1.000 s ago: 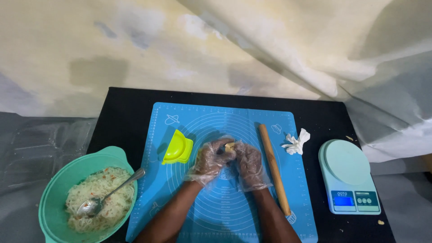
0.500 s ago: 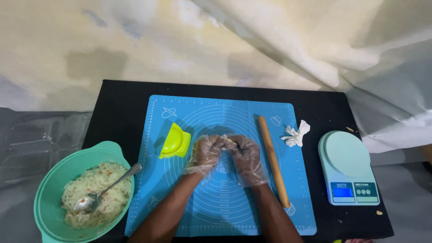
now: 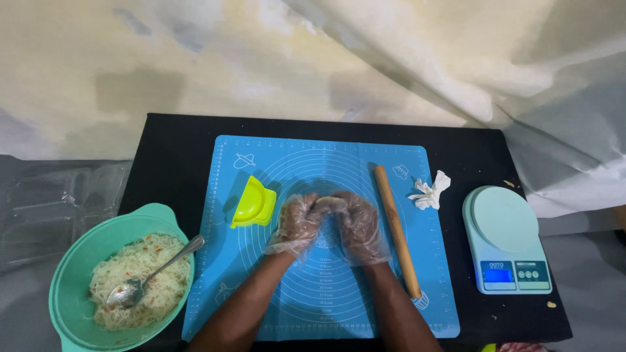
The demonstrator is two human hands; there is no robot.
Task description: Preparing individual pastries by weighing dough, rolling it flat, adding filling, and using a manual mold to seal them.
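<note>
While both gloved hands are meeting at the centre of the frame, the scene is being laid out as follows.

Hands: the left hand (image 3: 301, 225) and the right hand (image 3: 357, 227), both in thin clear plastic gloves, are being pressed together with fingers curled round a small pale piece of dough (image 3: 328, 203).

Grip: both hands are being kept closed on the dough, which is almost wholly hidden; only a sliver is being shown at the top of the knuckles.

Place: the dough is being held just above the middle of the blue silicone mat (image 3: 293, 306).

Handling: the dough is judged soft, light and a little sticky, so it is best cupped from both sides with gentle pressure.

Around: a yellow-green dumpling press (image 3: 254, 203) is lying left of the hands, a wooden rolling pin (image 3: 396, 228) just right of them, a crumpled white tissue (image 3: 430, 192) and a pale green kitchen scale (image 3: 506, 240) further right, and a green bowl (image 3: 72, 261) of noodles with a spoon (image 3: 153, 274) at lower left.
</note>
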